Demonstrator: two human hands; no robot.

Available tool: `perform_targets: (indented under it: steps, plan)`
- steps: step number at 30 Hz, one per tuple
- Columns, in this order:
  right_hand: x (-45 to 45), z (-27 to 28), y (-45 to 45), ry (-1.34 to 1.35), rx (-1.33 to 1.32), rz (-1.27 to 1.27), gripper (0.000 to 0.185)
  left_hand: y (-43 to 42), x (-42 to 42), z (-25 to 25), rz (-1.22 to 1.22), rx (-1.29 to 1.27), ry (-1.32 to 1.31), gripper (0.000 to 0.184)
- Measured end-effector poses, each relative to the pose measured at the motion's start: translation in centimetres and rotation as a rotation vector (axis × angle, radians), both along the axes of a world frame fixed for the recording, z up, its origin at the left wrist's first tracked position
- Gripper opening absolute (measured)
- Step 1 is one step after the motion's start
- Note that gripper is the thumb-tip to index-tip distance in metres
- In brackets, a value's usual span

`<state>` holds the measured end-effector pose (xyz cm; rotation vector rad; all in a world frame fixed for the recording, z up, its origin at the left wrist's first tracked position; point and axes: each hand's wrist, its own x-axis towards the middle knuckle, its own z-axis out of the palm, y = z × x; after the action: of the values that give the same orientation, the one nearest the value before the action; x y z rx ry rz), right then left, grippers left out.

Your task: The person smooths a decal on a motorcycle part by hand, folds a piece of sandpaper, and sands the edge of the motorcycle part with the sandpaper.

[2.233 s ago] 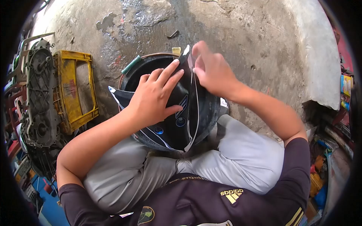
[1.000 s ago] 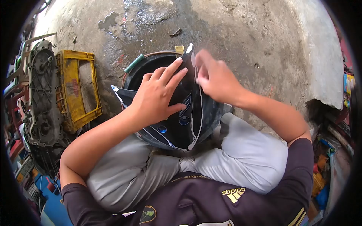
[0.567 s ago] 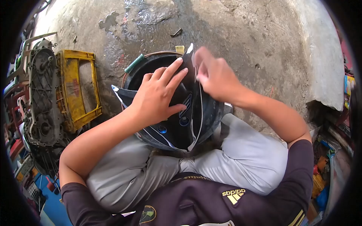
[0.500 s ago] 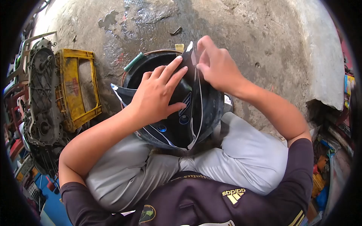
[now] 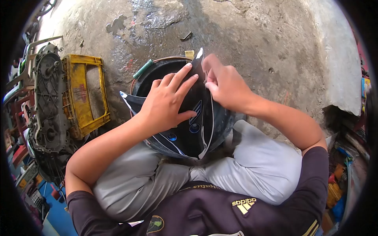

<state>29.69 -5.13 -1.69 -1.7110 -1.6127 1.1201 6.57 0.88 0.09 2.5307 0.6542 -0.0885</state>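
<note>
A glossy black V-shaped panel, like a motorcycle body panel, lies across a round black tub between my knees. Blue-and-silver stickers and pale edge stripes mark its surface. My left hand rests on the panel with fingers spread, its thumb beside a sticker. At the panel's right edge, near the upper tip, my right hand has thumb and forefinger pinched together. Its fingertips are blurred, and what lies between them is too small to make out. A thin pale line runs down the edge below them.
A worn yellow plastic crate stands at the left beside a greasy metal engine casing. A copper-coloured wire with a green sleeve curves along the tub's rim. Wet concrete floor lies ahead, with a concrete ledge at right.
My right hand has moved slightly down along the panel's edge, its fingers closer in. My left hand stays spread on the panel. The whole view has shifted a little.
</note>
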Motion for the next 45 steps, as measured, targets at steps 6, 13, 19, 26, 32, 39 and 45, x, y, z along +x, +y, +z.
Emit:
perform_targets:
  steps: [6, 13, 19, 26, 32, 39, 45]
  plan:
    - [0.6, 0.3, 1.0, -0.008, 0.033, -0.086, 0.038, 0.0, 0.2, 0.1, -0.007, -0.002, 0.016, 0.102]
    - [1.7, -0.9, 0.8, -0.037, 0.074, -0.101, 0.024, 0.1, 0.1, 0.2, 0.001, -0.016, 0.004, 0.102]
    - [1.3, -1.2, 0.4, -0.063, 0.179, -0.08, 0.012, 0.1, 0.0, 0.2, -0.002, -0.023, 0.005, 0.102]
    - [0.5, -1.6, -0.3, -0.077, 0.285, -0.071, 0.01, 0.1, -0.1, 0.2, 0.005, -0.021, 0.004, 0.103]
    - [-0.1, -0.1, 0.3, 0.041, 0.125, -0.142, 0.031, 0.1, -0.1, 0.2, 0.012, -0.031, 0.0, 0.103]
    - [-0.1, 0.1, 0.9, 0.001, 0.079, -0.166, 0.034, 0.0, -0.2, 0.1, 0.014, -0.014, -0.011, 0.103]
    - [-0.4, -0.6, 0.9, -0.072, 0.178, -0.145, 0.033, -0.1, -0.2, -0.1, 0.016, -0.014, -0.01, 0.103]
